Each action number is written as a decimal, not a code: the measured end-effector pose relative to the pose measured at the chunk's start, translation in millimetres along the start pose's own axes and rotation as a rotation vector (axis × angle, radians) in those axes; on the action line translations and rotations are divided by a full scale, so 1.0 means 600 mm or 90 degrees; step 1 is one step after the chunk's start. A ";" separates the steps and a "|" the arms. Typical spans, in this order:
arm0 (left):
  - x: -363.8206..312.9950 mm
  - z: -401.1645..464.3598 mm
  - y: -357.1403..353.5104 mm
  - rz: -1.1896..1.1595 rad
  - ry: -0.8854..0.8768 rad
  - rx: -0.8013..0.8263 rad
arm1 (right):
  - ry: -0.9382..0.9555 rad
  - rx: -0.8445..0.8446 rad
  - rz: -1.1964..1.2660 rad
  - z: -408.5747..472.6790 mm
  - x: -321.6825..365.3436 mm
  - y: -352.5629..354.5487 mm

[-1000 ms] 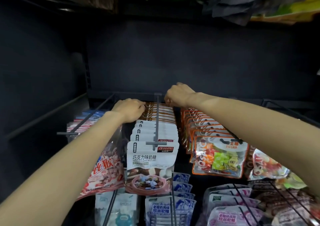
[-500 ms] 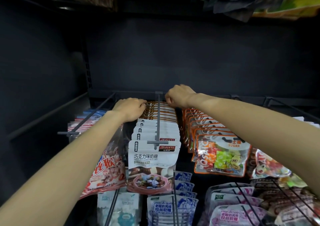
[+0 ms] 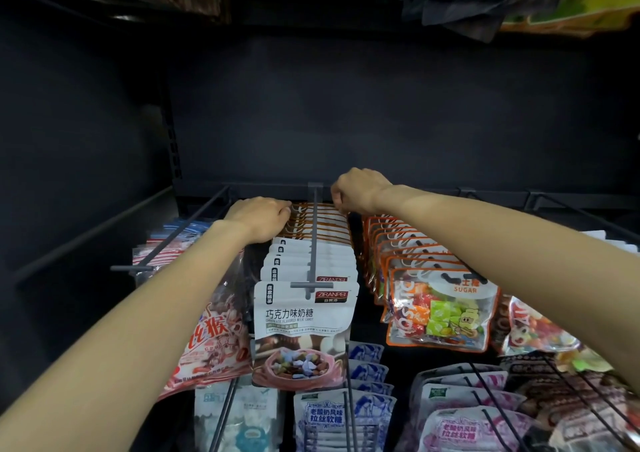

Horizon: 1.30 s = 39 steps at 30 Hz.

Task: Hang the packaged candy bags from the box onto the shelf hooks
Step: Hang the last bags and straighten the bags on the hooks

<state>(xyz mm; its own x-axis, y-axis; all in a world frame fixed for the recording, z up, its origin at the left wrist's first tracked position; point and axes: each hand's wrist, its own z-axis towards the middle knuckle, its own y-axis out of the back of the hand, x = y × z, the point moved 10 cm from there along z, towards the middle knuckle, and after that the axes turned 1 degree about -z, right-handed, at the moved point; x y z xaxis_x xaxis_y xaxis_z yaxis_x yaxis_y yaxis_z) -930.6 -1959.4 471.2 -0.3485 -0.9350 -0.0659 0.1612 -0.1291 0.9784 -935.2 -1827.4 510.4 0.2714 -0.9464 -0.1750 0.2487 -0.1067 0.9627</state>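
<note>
At the back of the grey metal shelf hook [image 3: 314,233], left hand [image 3: 259,218] and right hand [image 3: 356,191] each pinch a top corner of the rearmost orange-edged candy bags [image 3: 323,222], apparently seating them against the rail.

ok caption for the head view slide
Both hands reach the back of the centre hook, at the rearmost brown-edged candy bags.

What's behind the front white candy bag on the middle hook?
More white bags in a row on the hook, then orange-edged bags where both hands reach. Their fronts are covered.
</note>
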 end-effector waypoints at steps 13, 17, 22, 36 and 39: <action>-0.004 0.003 0.020 -0.033 -0.001 -0.057 | 0.010 -0.014 -0.010 -0.011 0.000 0.031; -0.032 -0.032 0.081 -0.114 -0.036 -0.178 | 0.014 -0.078 0.045 -0.036 0.012 0.088; -0.072 -0.171 0.222 -0.141 -0.146 -0.444 | 0.046 -0.244 0.163 -0.093 0.062 0.180; 0.179 -0.297 0.149 -0.211 -0.012 -0.391 | 0.103 -0.203 -0.019 -0.152 0.336 0.141; 0.153 -0.286 0.099 -0.105 -0.090 -0.317 | 0.104 -0.053 -0.068 -0.133 0.359 0.050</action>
<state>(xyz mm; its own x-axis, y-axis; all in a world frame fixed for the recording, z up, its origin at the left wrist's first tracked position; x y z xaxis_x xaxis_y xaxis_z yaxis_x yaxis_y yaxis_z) -794.6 -2109.8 489.6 -0.5214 -0.8400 -0.1498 0.4995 -0.4429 0.7446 -795.3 -2010.1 484.9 0.3844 -0.8686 -0.3127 0.3584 -0.1718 0.9176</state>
